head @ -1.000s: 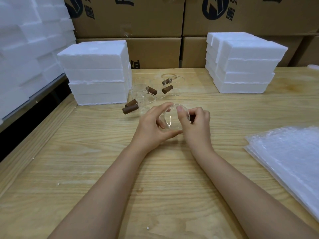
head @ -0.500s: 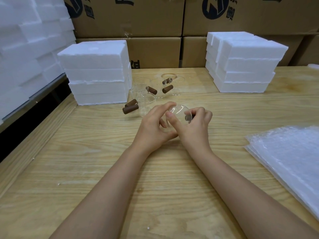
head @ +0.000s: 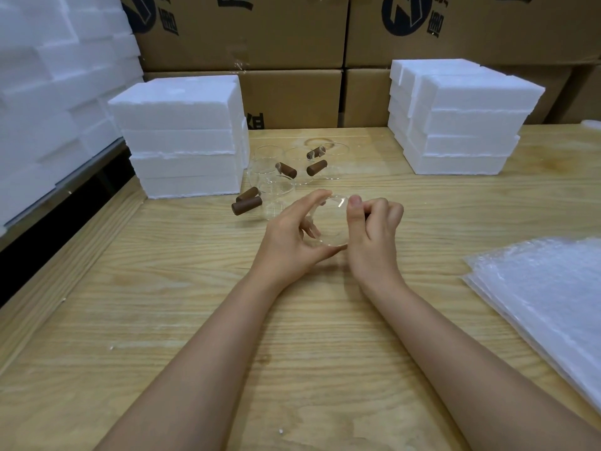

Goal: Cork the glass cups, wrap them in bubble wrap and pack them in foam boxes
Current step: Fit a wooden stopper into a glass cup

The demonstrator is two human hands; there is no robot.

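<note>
My left hand (head: 289, 242) pinches a clear cup (head: 331, 222) between thumb and curled fingers, dead ahead at 12 o'clock. My right hand (head: 374, 236) sits at the cup's 3 o'clock, thumb on the rim and fingers curled tight; I cannot tell what they hide, if anything. Step judged: corking; next needs a stopper seated square in the mouth, with loose corks (head: 247, 205) at 10 o'clock and wrap (head: 546, 294) at 4 o'clock.
</note>
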